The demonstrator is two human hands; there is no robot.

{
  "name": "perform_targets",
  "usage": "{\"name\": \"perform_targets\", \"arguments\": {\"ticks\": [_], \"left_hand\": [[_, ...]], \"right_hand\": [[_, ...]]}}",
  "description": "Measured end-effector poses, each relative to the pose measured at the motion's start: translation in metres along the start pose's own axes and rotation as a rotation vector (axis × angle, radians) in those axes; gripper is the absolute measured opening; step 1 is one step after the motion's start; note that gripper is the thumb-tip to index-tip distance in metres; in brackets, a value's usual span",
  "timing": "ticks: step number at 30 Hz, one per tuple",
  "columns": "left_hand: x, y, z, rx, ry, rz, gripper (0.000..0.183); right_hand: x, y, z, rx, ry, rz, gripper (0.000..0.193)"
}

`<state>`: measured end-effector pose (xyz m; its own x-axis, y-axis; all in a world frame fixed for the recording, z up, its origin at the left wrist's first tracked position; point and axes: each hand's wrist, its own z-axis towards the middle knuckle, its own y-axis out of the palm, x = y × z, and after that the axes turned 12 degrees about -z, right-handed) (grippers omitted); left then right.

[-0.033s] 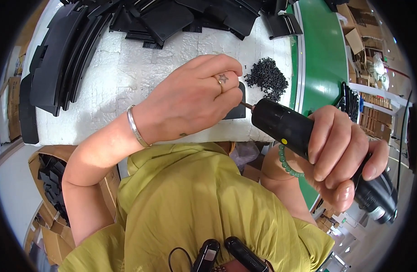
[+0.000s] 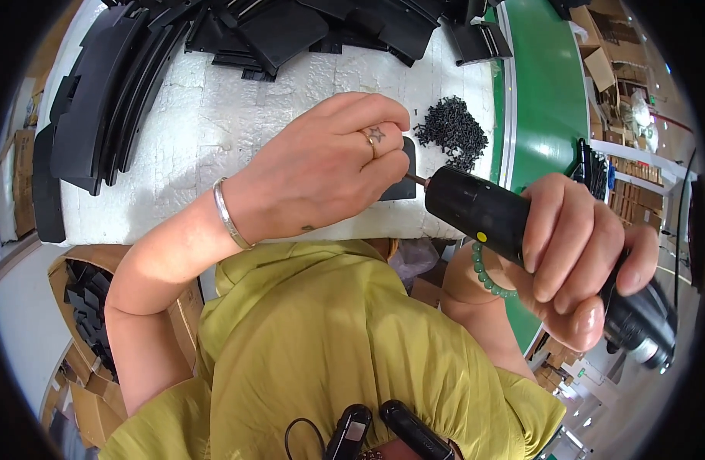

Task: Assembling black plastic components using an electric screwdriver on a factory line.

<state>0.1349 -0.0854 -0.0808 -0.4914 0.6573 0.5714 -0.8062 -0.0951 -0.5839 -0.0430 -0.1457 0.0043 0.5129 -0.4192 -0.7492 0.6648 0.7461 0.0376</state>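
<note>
My right hand (image 2: 575, 253) is wrapped round a black electric screwdriver (image 2: 475, 211) with a yellow dot on its body. Its thin bit points left, and the tip disappears behind the fingers of my left hand (image 2: 333, 157). Those fingers are curled and closed over the white padded surface; what they pinch is hidden from this side. A flat black plastic part (image 2: 400, 190) shows partly from under my left hand. Just beyond the bit lies a heap of small black screws (image 2: 454, 130).
Long black plastic panels (image 2: 111, 100) are stacked at the left, and more black parts (image 2: 283, 34) are piled along the far side. A green table surface (image 2: 548, 92) runs at the right. At the lower left stands a cardboard box (image 2: 69, 268) containing black pieces.
The back end of the screwdriver has risen slightly, with my right hand shifting a little up and to the right. My left hand has hardly moved.
</note>
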Motion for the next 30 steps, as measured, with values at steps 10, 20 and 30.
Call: {"name": "perform_targets", "arguments": {"ticks": [10,20,30], "left_hand": [[0.0,-0.007,-0.01,0.082,-0.203,-0.139,0.036],[-0.012,0.002,-0.035,0.071,-0.502,-0.002,0.037],[-0.01,0.009,-0.039,0.008,-0.54,-0.088,0.033]], "right_hand": [[0.003,0.009,-0.008,-0.002,0.078,-0.099,0.027],[0.008,0.02,-0.021,-0.121,0.24,-0.125,0.031],[0.011,0.03,-0.02,-0.164,0.283,-0.205,0.029]]}}
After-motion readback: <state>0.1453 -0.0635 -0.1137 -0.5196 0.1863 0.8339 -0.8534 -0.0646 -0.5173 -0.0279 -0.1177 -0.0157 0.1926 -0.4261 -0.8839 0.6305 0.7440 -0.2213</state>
